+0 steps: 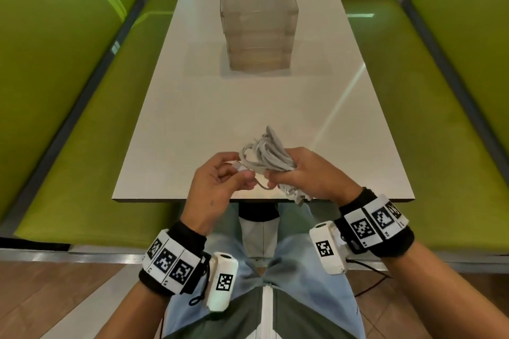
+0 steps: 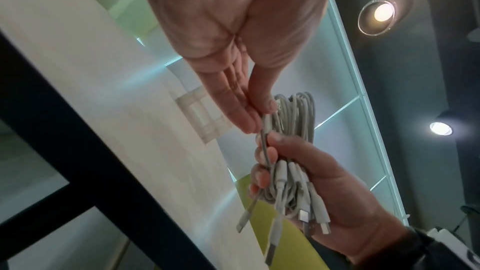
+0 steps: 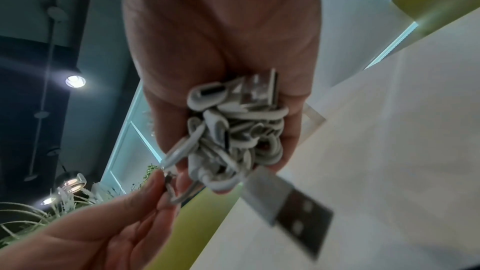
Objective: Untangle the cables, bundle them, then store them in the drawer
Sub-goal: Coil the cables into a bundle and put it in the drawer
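A bundle of white cables is held above the near edge of the white table. My right hand grips the coiled bundle in its fist, and several plug ends hang out below the palm. My left hand pinches one cable end between thumb and fingers, just left of the bundle. A clear plastic drawer unit stands farther back on the table, with all its drawers pushed in.
Green padded benches run along both sides of the table. The table's near edge lies right under my hands. My lap sits below, over a wooden floor.
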`<state>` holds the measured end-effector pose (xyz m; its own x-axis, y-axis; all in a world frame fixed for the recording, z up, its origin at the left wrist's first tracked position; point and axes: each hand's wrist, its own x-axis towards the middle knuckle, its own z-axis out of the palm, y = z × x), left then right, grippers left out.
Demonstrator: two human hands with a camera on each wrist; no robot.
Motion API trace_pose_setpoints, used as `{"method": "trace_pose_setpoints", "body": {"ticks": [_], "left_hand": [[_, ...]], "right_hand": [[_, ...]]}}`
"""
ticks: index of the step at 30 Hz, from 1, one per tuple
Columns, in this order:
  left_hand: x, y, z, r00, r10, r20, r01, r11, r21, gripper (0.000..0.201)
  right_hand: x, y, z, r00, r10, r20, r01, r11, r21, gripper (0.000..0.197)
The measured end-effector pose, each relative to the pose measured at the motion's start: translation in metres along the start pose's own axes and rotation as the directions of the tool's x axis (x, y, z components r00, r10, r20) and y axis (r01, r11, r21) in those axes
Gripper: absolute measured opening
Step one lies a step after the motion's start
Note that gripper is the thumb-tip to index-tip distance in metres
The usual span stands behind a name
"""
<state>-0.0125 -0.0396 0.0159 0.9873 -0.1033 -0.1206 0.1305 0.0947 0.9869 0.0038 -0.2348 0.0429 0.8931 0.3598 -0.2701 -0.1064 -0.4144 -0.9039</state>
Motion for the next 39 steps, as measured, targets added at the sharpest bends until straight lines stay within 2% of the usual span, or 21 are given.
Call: {"method": "trace_pose_setpoints", "body": {"ticks": [4,7,9,11,14,15,16,18,19,20,21,24,25,27,32,36,39], "left_hand": [[-0.002,0.002,0.004,1.000,-0.015,-0.027,0.013,0.997,-0.081,0.033],[-0.002,0.002,0.006,1.000,-0.006,-0.016,0.005,0.996,-0.090,0.030],[-0.002,0.004,0.009,1.000,0.013,0.002,-0.012,0.998,-0.061,0.030],[0.001,0.002,0.010,0.999,0.034,-0.005,-0.034,0.999,-0.014,0.028],[0.005,-0.001,0.007,0.998,0.062,0.004,-0.062,0.995,0.075,0.022],[0.005,0.000,0.005,0.998,0.051,0.028,-0.052,0.997,0.049,0.023],[0.004,0.002,0.005,0.998,0.020,0.067,-0.019,1.000,-0.017,0.034],[0.001,0.004,0.006,0.984,-0.061,0.165,0.095,0.975,-0.203,0.081],[0.001,0.006,0.009,0.979,-0.079,0.188,0.128,0.956,-0.265,0.096],[0.001,0.007,0.013,0.980,-0.082,0.179,0.133,0.946,-0.297,0.100],[0.001,0.008,0.016,0.988,-0.072,0.140,0.112,0.946,-0.303,0.091],[0.002,0.020,0.024,0.998,-0.062,-0.020,0.054,0.955,-0.291,0.033],[0.002,0.022,0.024,0.997,-0.073,-0.030,0.060,0.948,-0.313,0.021],[0.002,0.023,0.023,0.996,-0.094,0.006,0.089,0.920,-0.381,0.009],[0.006,0.020,0.023,0.995,-0.098,0.023,0.099,0.899,-0.426,0.011],[0.006,0.018,0.022,0.994,-0.110,0.014,0.106,0.895,-0.433,0.012],[0.008,0.019,0.020,0.994,-0.111,0.003,0.103,0.906,-0.410,0.013]], "right_hand": [[0.000,-0.003,0.002,0.998,0.025,0.063,-0.025,1.000,0.000,0.008],[-0.003,-0.002,0.003,0.987,0.028,0.157,-0.050,0.989,0.138,0.008],[-0.004,0.001,0.006,0.979,0.014,0.203,-0.062,0.971,0.233,0.020],[-0.003,0.004,0.011,0.986,0.010,0.169,-0.055,0.963,0.264,0.023],[-0.001,0.005,0.020,0.996,0.011,0.091,-0.040,0.944,0.326,0.014],[-0.002,0.003,0.022,0.997,-0.002,0.082,-0.027,0.936,0.351,0.013],[-0.002,0.002,0.025,0.996,-0.021,0.086,-0.013,0.930,0.367,0.013],[0.000,-0.002,0.030,0.990,-0.055,0.131,0.009,0.944,0.331,0.013],[0.001,-0.004,0.035,0.984,-0.074,0.160,0.025,0.958,0.285,0.013],[0.002,-0.006,0.040,0.979,-0.093,0.183,0.044,0.967,0.253,0.012],[0.003,-0.008,0.044,0.975,-0.107,0.197,0.055,0.967,0.250,0.011],[0.004,-0.012,0.048,0.962,-0.144,0.233,0.071,0.952,0.298,0.009],[0.002,-0.012,0.045,0.949,-0.156,0.274,0.065,0.948,0.312,0.010],[-0.003,-0.010,0.039,0.923,-0.150,0.355,0.028,0.944,0.328,0.016],[-0.004,-0.006,0.044,0.944,-0.119,0.307,-0.017,0.914,0.406,0.037],[-0.002,-0.006,0.044,0.939,-0.154,0.307,0.011,0.906,0.423,0.035],[0.000,-0.008,0.045,0.935,-0.136,0.329,-0.020,0.903,0.428,0.033]]}}
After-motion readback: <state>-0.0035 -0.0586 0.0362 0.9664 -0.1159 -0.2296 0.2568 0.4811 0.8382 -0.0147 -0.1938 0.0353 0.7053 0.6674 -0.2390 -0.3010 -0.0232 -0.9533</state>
